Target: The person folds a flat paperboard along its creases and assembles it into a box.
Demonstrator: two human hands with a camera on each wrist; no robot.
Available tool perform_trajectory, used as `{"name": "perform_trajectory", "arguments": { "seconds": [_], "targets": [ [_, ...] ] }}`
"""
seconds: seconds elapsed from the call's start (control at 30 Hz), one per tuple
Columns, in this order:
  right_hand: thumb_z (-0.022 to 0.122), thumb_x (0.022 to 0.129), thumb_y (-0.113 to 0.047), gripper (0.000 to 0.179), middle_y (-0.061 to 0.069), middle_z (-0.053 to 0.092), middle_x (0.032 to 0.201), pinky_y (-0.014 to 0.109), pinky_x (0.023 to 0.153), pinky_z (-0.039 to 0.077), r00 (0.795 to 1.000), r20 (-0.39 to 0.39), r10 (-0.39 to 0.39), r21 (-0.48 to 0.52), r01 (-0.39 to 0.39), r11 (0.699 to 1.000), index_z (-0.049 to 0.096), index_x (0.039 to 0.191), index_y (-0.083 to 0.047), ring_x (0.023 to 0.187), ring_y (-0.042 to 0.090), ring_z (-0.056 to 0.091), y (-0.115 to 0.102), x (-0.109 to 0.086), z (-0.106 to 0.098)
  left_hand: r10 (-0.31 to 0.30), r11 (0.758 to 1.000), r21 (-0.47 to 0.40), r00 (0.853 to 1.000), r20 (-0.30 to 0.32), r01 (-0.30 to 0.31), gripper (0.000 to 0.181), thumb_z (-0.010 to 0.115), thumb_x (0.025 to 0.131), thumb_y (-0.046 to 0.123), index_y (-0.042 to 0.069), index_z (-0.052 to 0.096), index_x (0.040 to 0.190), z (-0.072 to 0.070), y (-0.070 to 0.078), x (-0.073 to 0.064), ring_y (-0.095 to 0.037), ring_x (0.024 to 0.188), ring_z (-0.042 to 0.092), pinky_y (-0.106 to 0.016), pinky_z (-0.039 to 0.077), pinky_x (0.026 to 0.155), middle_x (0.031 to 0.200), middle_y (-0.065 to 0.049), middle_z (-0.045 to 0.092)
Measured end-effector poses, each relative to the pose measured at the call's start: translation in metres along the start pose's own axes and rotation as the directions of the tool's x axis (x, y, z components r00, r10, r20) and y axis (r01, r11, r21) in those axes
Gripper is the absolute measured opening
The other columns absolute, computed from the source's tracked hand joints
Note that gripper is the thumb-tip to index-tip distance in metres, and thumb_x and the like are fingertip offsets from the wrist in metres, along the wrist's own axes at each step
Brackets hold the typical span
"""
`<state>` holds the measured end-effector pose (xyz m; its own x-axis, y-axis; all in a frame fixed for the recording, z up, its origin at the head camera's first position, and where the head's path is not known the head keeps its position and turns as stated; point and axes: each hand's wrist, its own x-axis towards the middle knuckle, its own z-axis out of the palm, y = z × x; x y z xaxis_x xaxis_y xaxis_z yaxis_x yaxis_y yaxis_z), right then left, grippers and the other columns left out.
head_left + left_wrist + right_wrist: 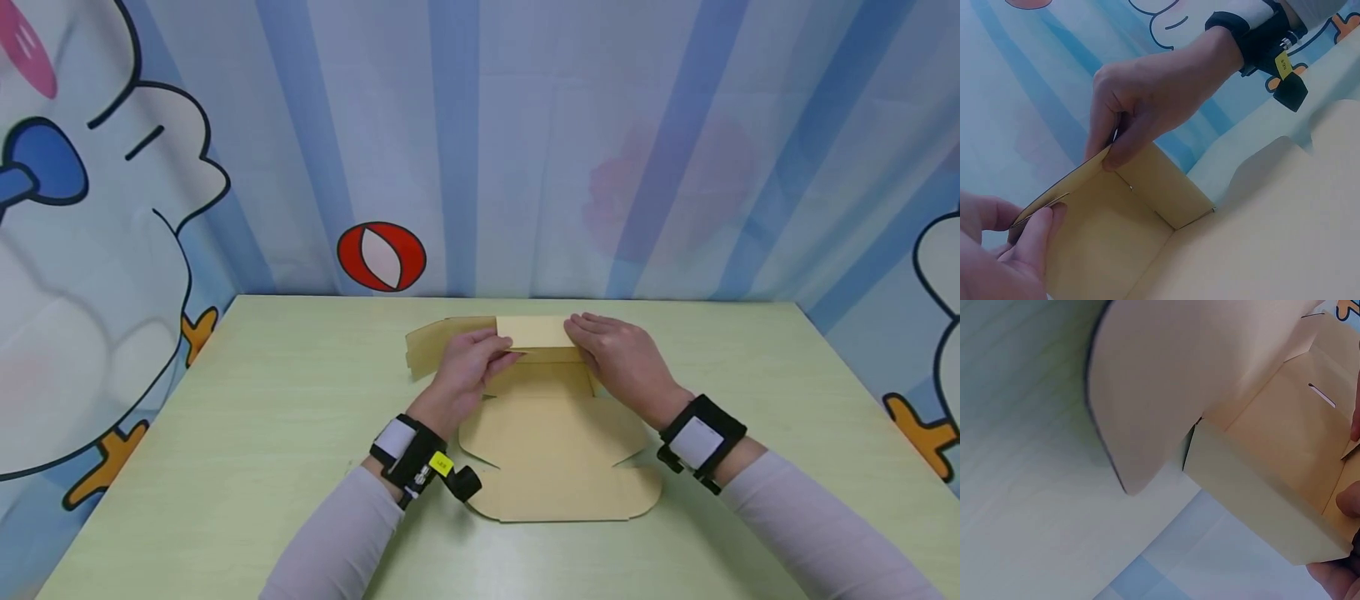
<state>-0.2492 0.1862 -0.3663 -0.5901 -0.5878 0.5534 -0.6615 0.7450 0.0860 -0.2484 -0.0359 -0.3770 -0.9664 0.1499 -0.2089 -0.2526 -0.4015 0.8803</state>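
A partly folded tan cardboard box (555, 467) lies on the table, its wide lid part with rounded corners toward the person. At its far end a panel (532, 332) stands raised. My left hand (465, 362) pinches the left part of this raised wall, with a thin cardboard edge between thumb and fingers in the left wrist view. My right hand (630, 367) grips the wall's right corner, thumb inside (1125, 150) and fingers behind. A side wall (1260, 487) is folded up under the right hand. On the left a side flap (438, 340) sticks outward. The box floor shows a slot (1322, 395).
The pale green table (285, 417) extends on both sides of the box. Behind it hangs a blue striped backdrop (510, 167) with cartoon figures and a red and white ball (381, 256). Each wrist wears a black strap (701, 442) with a small camera.
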Motion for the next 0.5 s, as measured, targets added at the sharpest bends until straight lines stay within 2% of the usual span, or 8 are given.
{"name": "perform_trajectory", "arguments": {
  "seconds": [0.2,0.37,0.5],
  "targets": [
    [0.069,0.077,-0.003,0.038,0.014,0.063,0.111,0.042,0.084,0.048,1.0,-0.005,-0.003,0.004,0.003,1.0,0.063,0.115,-0.003,0.104,0.029,0.059,0.0007,-0.0004,0.0009,0.002,1.0,-0.008,1.0,0.027,-0.001,0.038,0.056,0.086,-0.002,-0.011,0.05,0.122,0.0003,-0.0006,0.0006,-0.019,0.087,0.065,-0.022,0.051,0.074,0.119,-0.027,0.052],
    [0.07,0.077,-0.002,0.038,0.014,0.063,0.111,0.043,0.083,0.048,1.0,-0.007,-0.008,-0.003,0.008,1.0,0.063,0.114,-0.002,0.103,0.029,0.06,0.0009,-0.0003,0.0011,0.006,1.0,-0.001,1.0,0.015,-0.006,0.037,0.057,0.086,0.0,-0.01,0.052,0.121,0.0009,-0.0005,-0.0007,-0.016,0.083,0.065,-0.022,0.051,0.075,0.115,-0.024,0.054],
    [0.069,0.077,-0.003,0.038,0.014,0.063,0.111,0.042,0.084,0.048,1.0,-0.004,-0.005,-0.006,0.005,1.0,0.063,0.115,-0.002,0.104,0.029,0.059,0.0006,-0.0006,0.0012,0.007,0.998,0.065,1.0,0.001,-0.007,0.038,0.059,0.087,0.006,-0.006,0.053,0.123,0.0,-0.0003,-0.0027,-0.017,0.088,0.064,-0.025,0.05,0.079,0.118,-0.022,0.055]
  ]
}}
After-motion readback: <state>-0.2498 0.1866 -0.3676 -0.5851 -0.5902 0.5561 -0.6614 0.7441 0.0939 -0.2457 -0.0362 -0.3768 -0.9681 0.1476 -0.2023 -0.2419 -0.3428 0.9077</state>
